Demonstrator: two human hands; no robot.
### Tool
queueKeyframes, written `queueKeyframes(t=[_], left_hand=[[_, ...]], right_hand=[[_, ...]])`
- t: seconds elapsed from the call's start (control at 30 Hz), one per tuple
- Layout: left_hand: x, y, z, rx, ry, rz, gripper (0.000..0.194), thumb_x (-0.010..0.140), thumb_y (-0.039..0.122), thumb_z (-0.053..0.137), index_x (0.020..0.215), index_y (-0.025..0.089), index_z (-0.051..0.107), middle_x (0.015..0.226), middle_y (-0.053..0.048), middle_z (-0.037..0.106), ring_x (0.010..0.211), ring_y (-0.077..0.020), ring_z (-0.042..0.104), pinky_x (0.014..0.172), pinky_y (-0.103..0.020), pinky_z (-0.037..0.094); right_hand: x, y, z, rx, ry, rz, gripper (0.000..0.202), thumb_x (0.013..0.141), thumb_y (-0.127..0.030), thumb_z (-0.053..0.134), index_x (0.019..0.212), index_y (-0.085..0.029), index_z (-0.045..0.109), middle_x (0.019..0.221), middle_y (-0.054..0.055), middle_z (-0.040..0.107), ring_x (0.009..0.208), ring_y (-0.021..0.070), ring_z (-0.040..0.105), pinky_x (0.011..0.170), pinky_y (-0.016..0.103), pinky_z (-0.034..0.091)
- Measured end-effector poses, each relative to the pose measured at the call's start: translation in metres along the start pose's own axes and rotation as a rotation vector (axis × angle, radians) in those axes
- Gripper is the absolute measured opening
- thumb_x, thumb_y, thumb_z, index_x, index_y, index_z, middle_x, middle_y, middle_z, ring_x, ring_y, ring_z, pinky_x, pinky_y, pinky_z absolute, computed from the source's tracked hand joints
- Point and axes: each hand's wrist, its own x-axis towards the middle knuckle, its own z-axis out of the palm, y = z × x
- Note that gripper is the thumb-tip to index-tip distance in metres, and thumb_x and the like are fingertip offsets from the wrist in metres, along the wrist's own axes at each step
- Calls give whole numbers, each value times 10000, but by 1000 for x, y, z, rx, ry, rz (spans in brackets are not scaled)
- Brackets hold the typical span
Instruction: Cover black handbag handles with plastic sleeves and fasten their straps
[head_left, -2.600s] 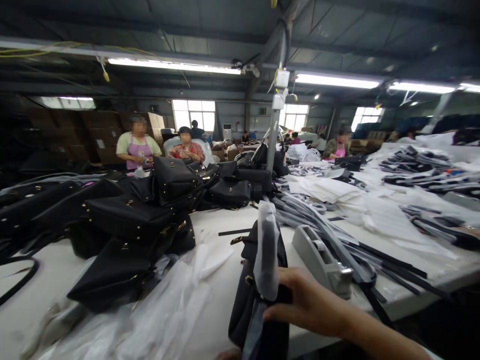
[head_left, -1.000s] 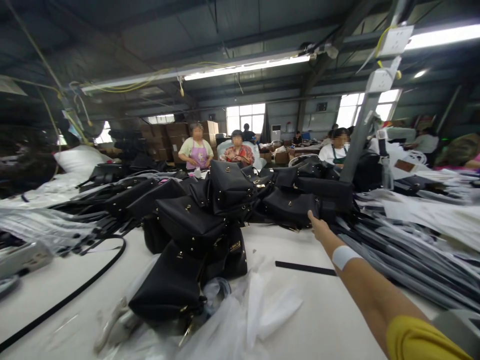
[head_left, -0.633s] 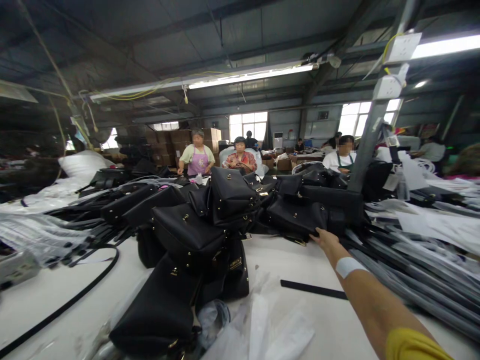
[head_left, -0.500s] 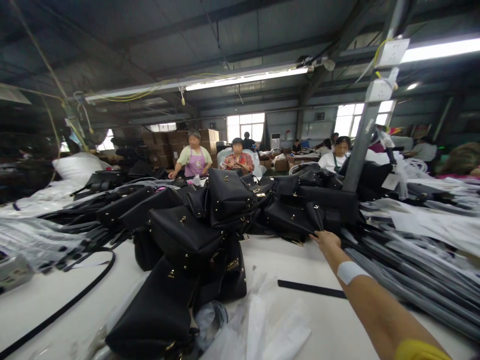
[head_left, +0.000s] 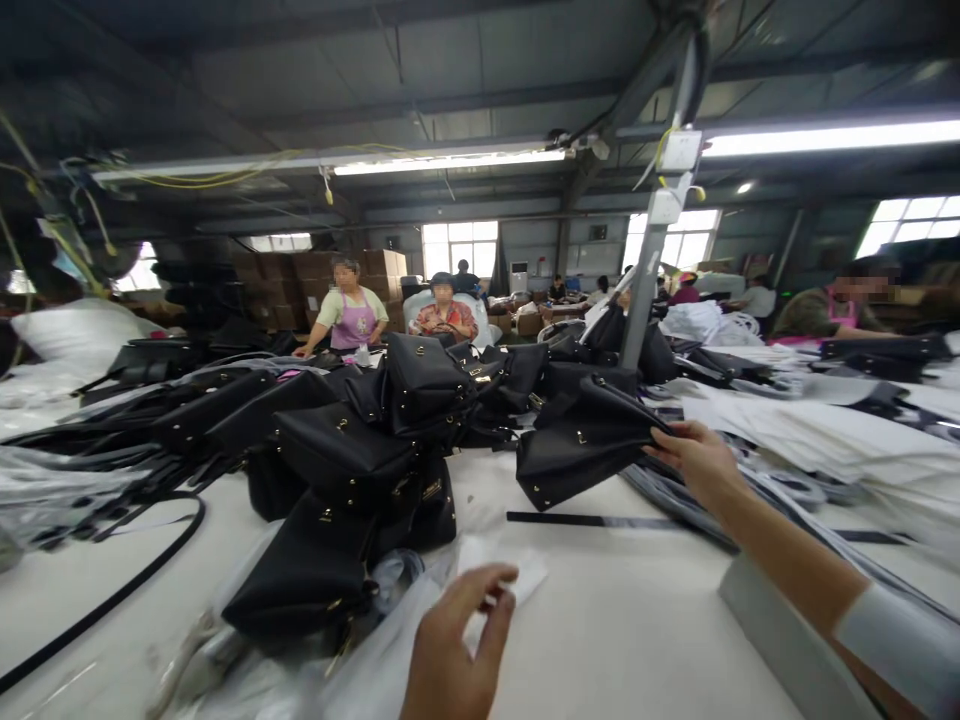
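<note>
Pinched in my right hand is the edge of a black bag with gold fittings, tilted and lifted off the pile's right side. My left hand is low in the middle, over clear plastic, thumb and fingers curved apart with nothing between them. To its left a black bag lies at the front of a heap, with another bag behind it. A dark strap lies flat on the white table below the held bag.
A long black strap curves at the left. White sheets and grey strips are stacked at the right, near a metal post. Across the table are a person in a pink apron and a seated person.
My right hand has pulled the bag out of the pile, toward me and rightward. My left hand has come into view. The view has turned to the right.
</note>
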Motion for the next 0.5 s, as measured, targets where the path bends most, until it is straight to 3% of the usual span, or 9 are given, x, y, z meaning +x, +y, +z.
queueKeyframes(t=[0.1,0.23,0.33,0.5], left_hand=[[49,23,9,207,-2,261,312,960,349,518,1206,236,673,1242,-94,686,1167,-253,621,1046,-407,483],[81,49,32,414,-158,361,386,961,361,550,1307,202,608,1360,-114,615,1284,-281,543,1116,-455,401],[73,58,46,492,-349,353,462,895,440,648,1298,217,613,1272,-99,676,1164,-305,625,1005,-441,483],[37,60,48,614,-537,435,164,918,328,642,1015,231,733,953,-35,765,870,-231,709,783,-310,527]], right_hand=[[-56,-17,-41,66,-39,-4,306,589,-140,889,706,-217,617,771,-8,668,717,156,673,617,235,641],[-133,-19,-82,122,-33,5,400,511,-285,949,758,-224,640,817,-30,683,736,129,663,644,195,630],[-186,-4,-98,182,-10,24,401,544,-328,942,788,-229,640,811,-52,667,726,109,656,634,174,612],[-249,33,-110,20,-45,24,331,751,-433,806,927,-224,617,974,-9,659,770,141,685,664,258,627]])
